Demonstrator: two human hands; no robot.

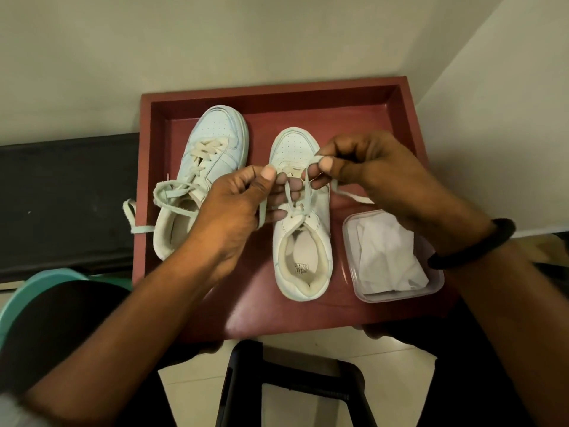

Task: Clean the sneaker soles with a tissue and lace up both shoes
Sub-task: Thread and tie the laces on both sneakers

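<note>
**Head view, looking down.** A red-brown wooden tray (308,318) w/ raised rim; a black metal frame (295,386) shows below its near edge. Two shoes stand upright in the tray, toes pointing away from the person.

- **White leather-look left sneaker (212,140):** toward the tray's far-left corner, laced thru several eyelets. Its loose cream lace (177,188) loops beside the collar, w/ one end trailing over the tray's L rim.
- **White leather-look right sneaker (318,223):** mid-tray, heel nearest the person, printed insole visible. Both hands work above its tongue.
- **L hand (234,208):** thumb and forefinger pinch one strand of the flat off-white shoelace (289,192); the other fingers reach under the strands.
- **R hand (375,167):** thumb and fingers pinch the other strand, w/ a small loop showing at the fingertips. The strand's free end lies on the tray just R of the shoe. The two strands cross approx. at the top eyelets.
- **Clear plastic rectangular container (397,298):** tray's near-right corner, just beside the right sneaker, holding crumpled white tissue (388,251).
- **Other:** black band (474,245) on the R wrist. A teal plastic basin (37,288) sits lower L, off the tray, w/ a dark bench (67,195) beyond it against the pale wall.
</note>
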